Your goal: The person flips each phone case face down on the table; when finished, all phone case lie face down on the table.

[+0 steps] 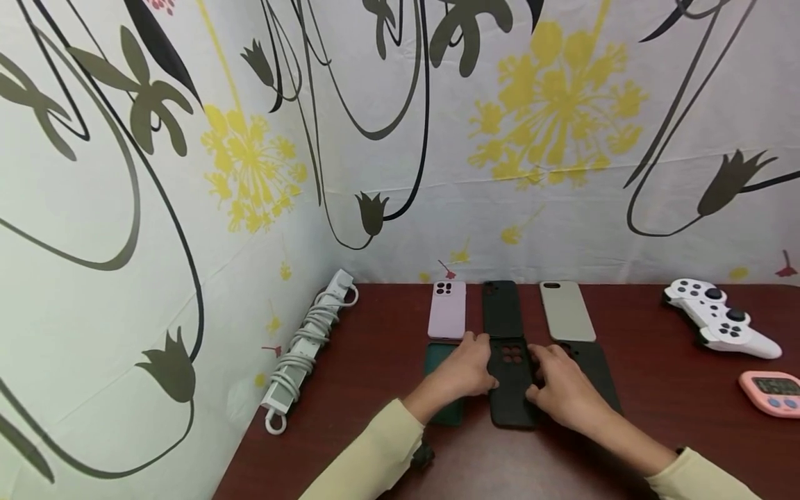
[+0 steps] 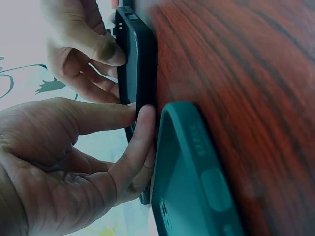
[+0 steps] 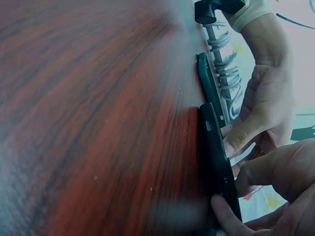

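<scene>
A black phone case [image 1: 512, 389] lies in the middle of the front row on the dark red table [image 1: 375, 375]. My left hand [image 1: 465, 371] pinches its left edge, and my right hand [image 1: 559, 389] grips its right edge. The left wrist view shows a left fingertip [image 2: 145, 115] pressed on the black case's side [image 2: 142, 73], with the right hand [image 2: 83, 44] beyond. A dark green case [image 1: 440, 361] lies partly under my left hand. Another black case [image 1: 596, 371] lies by my right hand. Pink [image 1: 446, 309], black [image 1: 502, 309] and grey-green [image 1: 567, 311] phones form the back row.
A white power strip with coiled cable [image 1: 306, 340] lies along the left wall. At the right of the table are a white game controller [image 1: 719, 316] and a pink timer [image 1: 771, 392]. Flower-patterned cloth [image 1: 562, 139] covers the walls behind and to the left.
</scene>
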### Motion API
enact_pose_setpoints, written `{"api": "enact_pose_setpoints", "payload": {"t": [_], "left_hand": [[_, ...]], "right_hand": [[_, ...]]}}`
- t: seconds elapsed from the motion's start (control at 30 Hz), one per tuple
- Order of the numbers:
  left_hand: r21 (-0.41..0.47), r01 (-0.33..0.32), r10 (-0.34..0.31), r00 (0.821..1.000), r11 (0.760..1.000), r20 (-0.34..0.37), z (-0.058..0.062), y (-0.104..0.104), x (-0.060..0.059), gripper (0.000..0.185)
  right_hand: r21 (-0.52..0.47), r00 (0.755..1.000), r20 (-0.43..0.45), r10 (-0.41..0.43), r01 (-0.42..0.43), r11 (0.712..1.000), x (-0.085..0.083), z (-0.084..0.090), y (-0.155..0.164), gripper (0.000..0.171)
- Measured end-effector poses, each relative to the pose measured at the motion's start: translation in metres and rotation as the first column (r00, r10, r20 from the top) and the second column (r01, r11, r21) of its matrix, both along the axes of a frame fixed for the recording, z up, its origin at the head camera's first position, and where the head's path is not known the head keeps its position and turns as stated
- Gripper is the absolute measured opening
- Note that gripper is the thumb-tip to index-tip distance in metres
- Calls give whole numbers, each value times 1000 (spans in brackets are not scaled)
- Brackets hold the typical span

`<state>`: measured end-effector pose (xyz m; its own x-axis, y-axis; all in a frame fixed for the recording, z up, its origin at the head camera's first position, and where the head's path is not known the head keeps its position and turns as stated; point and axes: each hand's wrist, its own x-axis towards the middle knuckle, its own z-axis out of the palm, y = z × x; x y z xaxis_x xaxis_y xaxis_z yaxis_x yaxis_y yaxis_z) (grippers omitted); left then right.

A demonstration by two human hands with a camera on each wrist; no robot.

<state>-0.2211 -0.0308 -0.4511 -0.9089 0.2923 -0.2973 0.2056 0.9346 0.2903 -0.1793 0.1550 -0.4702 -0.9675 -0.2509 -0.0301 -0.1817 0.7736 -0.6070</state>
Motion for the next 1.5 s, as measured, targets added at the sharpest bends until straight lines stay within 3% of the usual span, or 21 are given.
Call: {"api": "enact_pose_setpoints", "payload": {"t": [0.3, 0.57, 0.8, 0.93, 1.03, 1.17, 1.33, 1.5], "left_hand": [[106, -10, 9, 1000, 994, 12, -4, -5, 0, 84], [144, -16, 13, 1000, 989, 23, -6, -2, 1, 83], [126, 59, -55, 998, 990, -34, -8, 2, 1, 82], [207, 84, -83, 996, 975, -14, -9, 1, -2, 81], [331, 49, -77, 995, 942, 71, -10, 0, -3, 79], [455, -54, -37, 982, 889, 187, -8, 0, -4, 70], [473, -128, 25, 976, 872, 218, -1, 4, -4, 65], [474, -181, 64, 966, 862, 252, 3, 7, -5, 76]], "right_hand": [[-119, 996, 85, -29, 39, 992, 2, 1, 6, 76], [-148, 992, 121, -41, 59, 987, 3, 7, 16, 79], [-219, 979, 198, -43, 87, 972, 4, 10, 29, 82], [-242, 979, 200, -50, 99, 965, 5, 10, 34, 81], [-255, 981, 185, -49, 96, 962, 6, 10, 37, 81], [-274, 985, 168, -40, 86, 958, 7, 11, 40, 81], [-291, 990, 134, -42, 80, 953, 10, 13, 37, 82], [-320, 995, 91, -32, 59, 946, 15, 16, 29, 84]]}}
